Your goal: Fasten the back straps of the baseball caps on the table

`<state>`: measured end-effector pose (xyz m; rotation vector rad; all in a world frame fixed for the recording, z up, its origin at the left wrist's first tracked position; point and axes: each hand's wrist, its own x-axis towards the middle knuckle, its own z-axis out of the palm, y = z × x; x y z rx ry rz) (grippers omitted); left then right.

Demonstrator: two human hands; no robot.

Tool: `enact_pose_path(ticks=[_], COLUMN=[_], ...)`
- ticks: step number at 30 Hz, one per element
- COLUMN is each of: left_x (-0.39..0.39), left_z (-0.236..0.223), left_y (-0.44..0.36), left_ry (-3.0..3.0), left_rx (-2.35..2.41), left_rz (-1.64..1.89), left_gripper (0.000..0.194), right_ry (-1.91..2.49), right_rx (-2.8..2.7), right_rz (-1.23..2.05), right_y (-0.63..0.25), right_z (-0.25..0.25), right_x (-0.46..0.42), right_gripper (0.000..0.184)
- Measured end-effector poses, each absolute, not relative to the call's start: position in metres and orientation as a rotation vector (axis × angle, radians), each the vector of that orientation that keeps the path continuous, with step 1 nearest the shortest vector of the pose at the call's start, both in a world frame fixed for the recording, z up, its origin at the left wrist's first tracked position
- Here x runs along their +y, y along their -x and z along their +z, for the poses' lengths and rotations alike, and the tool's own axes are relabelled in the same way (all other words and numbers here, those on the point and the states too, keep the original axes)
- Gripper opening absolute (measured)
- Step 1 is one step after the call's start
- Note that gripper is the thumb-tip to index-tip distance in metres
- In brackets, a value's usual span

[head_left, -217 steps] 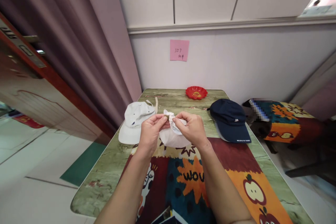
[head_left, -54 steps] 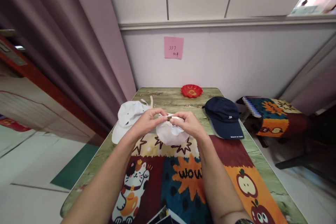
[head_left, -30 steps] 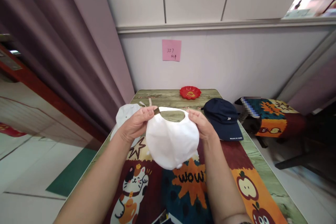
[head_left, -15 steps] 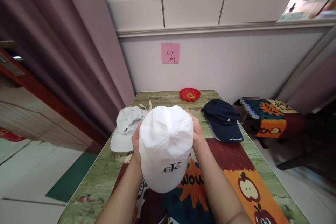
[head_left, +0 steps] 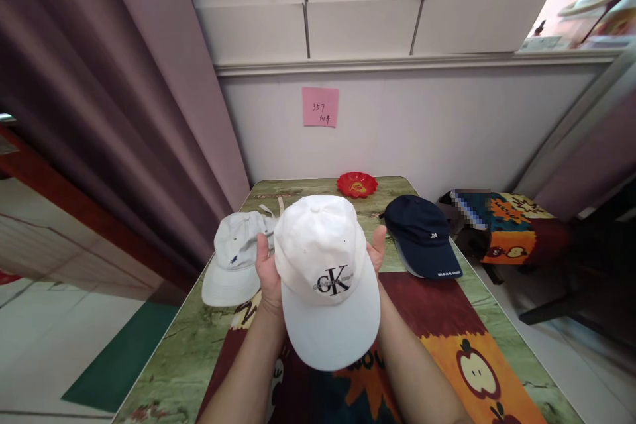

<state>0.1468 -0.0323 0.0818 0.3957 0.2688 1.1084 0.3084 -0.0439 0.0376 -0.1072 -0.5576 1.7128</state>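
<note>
A white baseball cap (head_left: 318,245) with a black monogram on its front is held above the table, its brim pointing toward me. My left hand (head_left: 271,278) supports the cap's left side, thumb up and the other fingers hidden behind or under it. On the opposite side my right hand (head_left: 377,252) holds it likewise, thumb raised and most fingers out of sight. Just left of my left hand lies a light grey baseball cap (head_left: 238,245) with a small dark emblem. To the right of my right hand rests a navy baseball cap (head_left: 420,228) with white lettering on its brim.
A red scalloped dish (head_left: 357,185) sits at the table's back edge. Under my arms a colourful printed cloth (head_left: 437,311) covers part of the green wood-patterned table (head_left: 173,344). A pink note (head_left: 320,106) is stuck to the wall, and a cloth-covered stool (head_left: 507,238) stands at right.
The white cap has tilted back, so its front and brim now face me more fully. My thumbs now stick up beside it. The view has shifted slightly.
</note>
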Motion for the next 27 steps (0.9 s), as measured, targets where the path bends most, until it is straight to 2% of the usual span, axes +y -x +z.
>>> enact_pose_path(ticks=[5,12,17,24,27], left_x=[-0.031,-0.029,-0.035,-0.037,-0.036], left_z=[0.072,0.081,0.084,0.074,0.076], left_y=[-0.153,-0.161,-0.164,-0.167,-0.168], left_ry=[-0.410,-0.436,-0.484,-0.472,-0.434], left_rx=[0.310,0.283,0.228,0.167,0.150], left_rz=[1.092,1.070,0.981,0.784,0.805], left_gripper=[0.086,0.081,0.084,0.065,0.064], right_ry=[0.105,0.149,0.091,0.132,0.142], right_rx=[-0.512,-0.478,-0.440,-0.393,-0.389], right_rz=[1.729,1.709,1.719,1.702,1.705], right_y=[-0.314,-0.319,-0.323,-0.327,-0.325], right_z=[0.043,0.044,0.044,0.044,0.041], right_x=[-0.038,-0.034,-0.032,-0.029,-0.029], right_gripper=[0.104,0.109,0.108,0.101,0.098])
